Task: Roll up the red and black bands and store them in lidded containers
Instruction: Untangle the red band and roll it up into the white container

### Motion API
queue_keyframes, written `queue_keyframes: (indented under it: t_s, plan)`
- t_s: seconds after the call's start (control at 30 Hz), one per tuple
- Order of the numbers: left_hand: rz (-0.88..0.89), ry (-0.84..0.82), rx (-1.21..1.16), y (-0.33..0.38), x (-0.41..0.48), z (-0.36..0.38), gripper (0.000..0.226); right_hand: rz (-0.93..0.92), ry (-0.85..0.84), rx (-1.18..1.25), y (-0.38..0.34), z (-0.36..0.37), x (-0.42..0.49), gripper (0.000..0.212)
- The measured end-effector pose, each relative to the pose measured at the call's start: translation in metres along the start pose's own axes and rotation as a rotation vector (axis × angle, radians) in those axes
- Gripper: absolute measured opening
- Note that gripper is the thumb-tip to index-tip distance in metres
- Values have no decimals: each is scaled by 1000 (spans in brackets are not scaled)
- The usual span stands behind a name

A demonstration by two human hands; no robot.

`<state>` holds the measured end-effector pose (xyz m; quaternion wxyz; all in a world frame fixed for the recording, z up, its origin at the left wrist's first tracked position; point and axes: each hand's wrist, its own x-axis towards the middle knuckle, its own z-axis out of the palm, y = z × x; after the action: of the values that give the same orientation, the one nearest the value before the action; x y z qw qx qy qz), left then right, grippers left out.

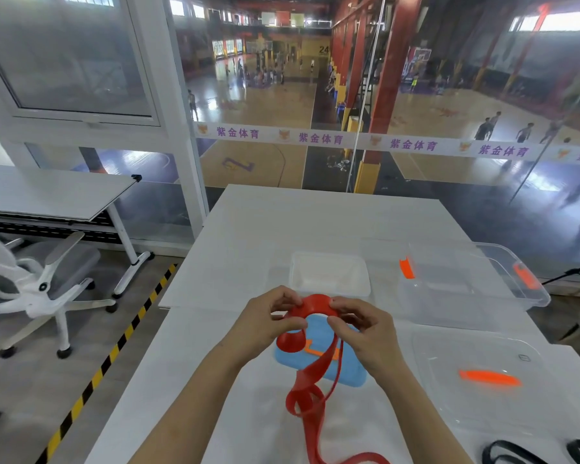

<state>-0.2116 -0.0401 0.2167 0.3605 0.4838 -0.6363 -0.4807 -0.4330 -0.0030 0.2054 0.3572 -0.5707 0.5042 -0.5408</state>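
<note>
Both hands hold the red band (pixel 310 380) above the white table. My left hand (pixel 268 321) pinches its upper left part, where a small curl hangs below the fingers. My right hand (pixel 359 324) pinches the top of the loop on the right. The rest of the band hangs down, twisted, and trails onto the table near the bottom edge. The black band (pixel 513 455) lies at the bottom right, partly cut off. A small white container (pixel 330 274) stands open behind the hands. A blue lid (pixel 349 371) with an orange clip lies under the band.
A large clear bin (pixel 472 283) with orange latches stands at the right, and its clear lid (pixel 482 376) with an orange handle lies in front of it. A white office chair (pixel 44 279) and another table (pixel 47 192) are at the left. A glass wall is behind the table.
</note>
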Motion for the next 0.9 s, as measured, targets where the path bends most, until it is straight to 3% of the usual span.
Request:
queue_keyframes:
  t_s: [0.23,0.5,0.9]
  plan:
    - [15,-46,-1,2,0,-1,31,9,-81,15,-2,-1,2,32]
    - [44,35,-51,4,-2,-2,29,31,-151,-41,0,-2,1,24]
    - [26,-118,128,1,-4,1,44,-6,0,24,-3,-8,0,36]
